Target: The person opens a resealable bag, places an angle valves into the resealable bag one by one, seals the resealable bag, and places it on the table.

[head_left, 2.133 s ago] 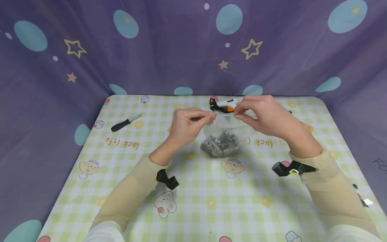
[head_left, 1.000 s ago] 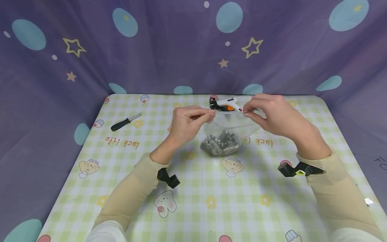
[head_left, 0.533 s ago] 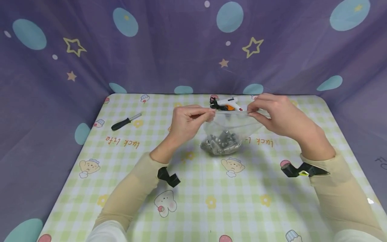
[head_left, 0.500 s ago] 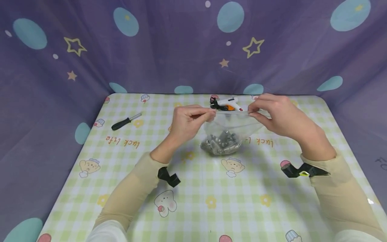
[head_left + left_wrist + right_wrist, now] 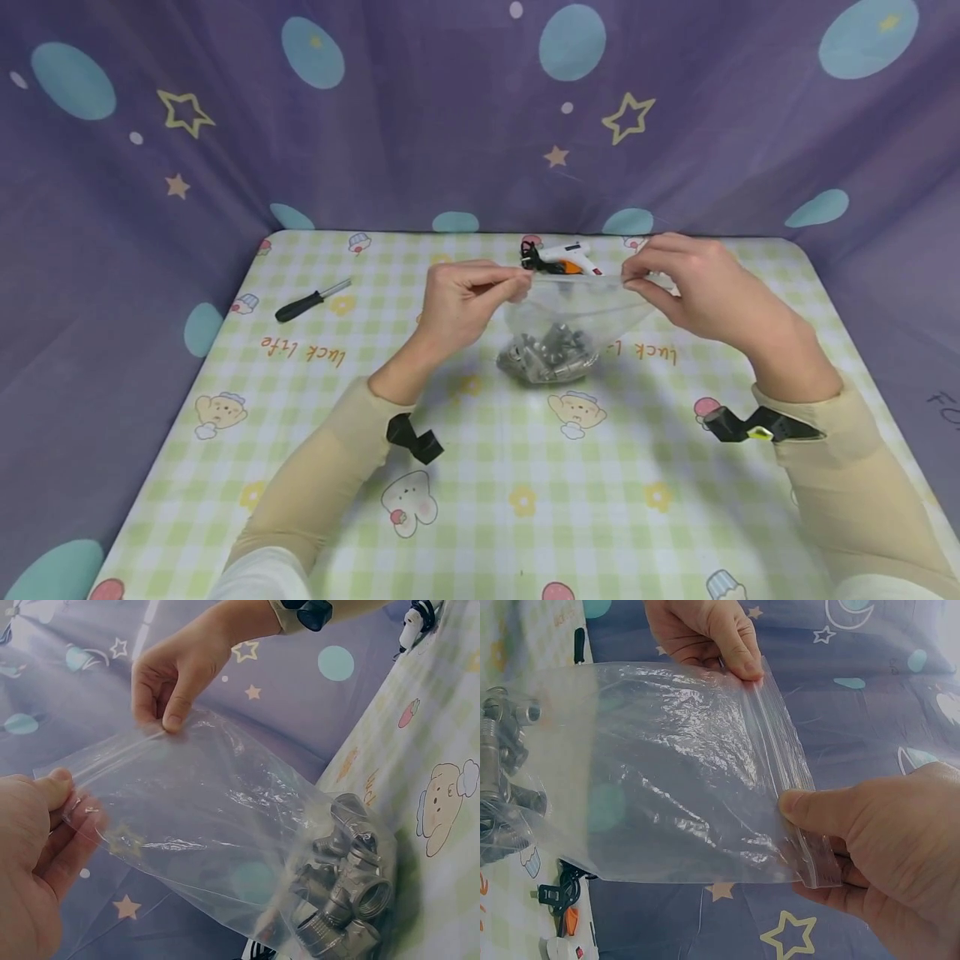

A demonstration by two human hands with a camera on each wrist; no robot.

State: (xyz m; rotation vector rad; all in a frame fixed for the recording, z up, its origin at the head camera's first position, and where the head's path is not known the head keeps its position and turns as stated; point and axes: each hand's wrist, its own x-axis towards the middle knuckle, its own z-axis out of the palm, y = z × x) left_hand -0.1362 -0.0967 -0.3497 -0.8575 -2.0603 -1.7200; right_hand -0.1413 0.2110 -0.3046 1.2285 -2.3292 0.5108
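Nearest to us, our two sleeves run up from the lower edge of the bench, which wears a green checked cloth printed with little cartoon animals. At about 7 o'clock from the middle of the bench a black strap shows at our left wrist, and at about 4 o'clock a black strap shows at our right wrist.

Further in, at the centre, we hold up a clear zip bag by its top edge. Our left hand has a closed grip, thumb and fingers pinching the bag's left top corner; the left wrist view shows the thumb pressed on the seal strip. Our right hand also has a closed grip, pinching the right end of the same strip, as the right wrist view makes plain. The bag hangs between the two hands with its bottom resting on the cloth, weighed down by a heap of metal pipe fittings inside.

Beyond, at 10 o'clock, a screwdriver with a black handle lies well apart from the bag. At 12 o'clock, just behind the bag's top edge, a white and orange glue gun lies with its black cord. Behind it all hangs a purple curtain with stars and dots.
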